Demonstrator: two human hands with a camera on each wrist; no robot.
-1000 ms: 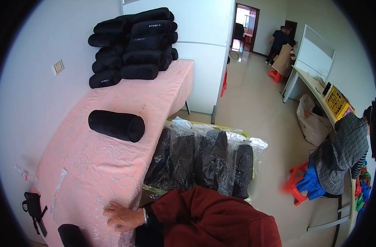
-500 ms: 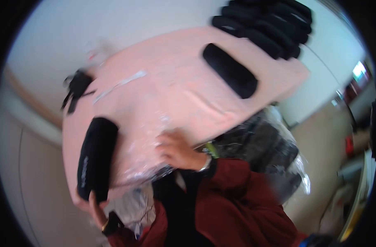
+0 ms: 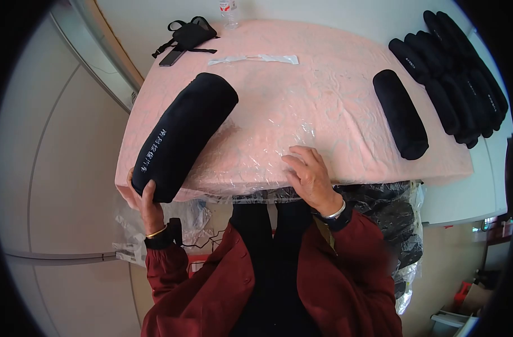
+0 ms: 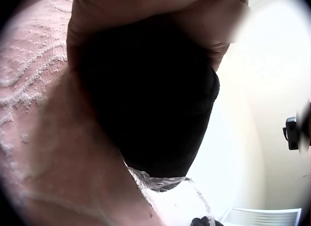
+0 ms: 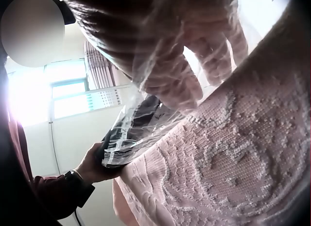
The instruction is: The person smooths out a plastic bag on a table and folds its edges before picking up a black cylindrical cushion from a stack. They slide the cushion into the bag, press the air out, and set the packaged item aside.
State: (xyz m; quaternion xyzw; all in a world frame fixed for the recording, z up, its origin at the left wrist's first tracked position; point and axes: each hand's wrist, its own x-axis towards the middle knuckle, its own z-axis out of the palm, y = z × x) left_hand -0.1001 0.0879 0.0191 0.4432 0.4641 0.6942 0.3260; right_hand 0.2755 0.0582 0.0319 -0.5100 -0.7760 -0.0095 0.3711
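A black bolster pillow [image 3: 186, 135] with white lettering lies slanted over the left part of the pink-covered table [image 3: 335, 106]. My left hand [image 3: 148, 208] grips its near end, thumb on top and fingers round the side. In the left wrist view the dark pillow [image 4: 150, 99] fills the space beside the hand. A clear plastic bag [image 3: 262, 151] is spread at the table's front edge. My right hand [image 3: 312, 180] rests over the bag with loosely bent fingers. Thin film [image 5: 146, 75] crosses in front of those fingers in the right wrist view.
Another black bolster [image 3: 400, 115] lies at the right, beside a pile of bolsters [image 3: 464, 78]. A black pouch [image 3: 194, 33], a white strip [image 3: 253, 59] and a bottle [image 3: 229, 14] are at the back. Plastic-wrapped bolsters [image 3: 374, 213] sit below the front edge.
The view has swung left to face the table squarely. My left hand has come into view holding the bolster, whose far end has turned right, toward the bag. The right hand stays by the bag.
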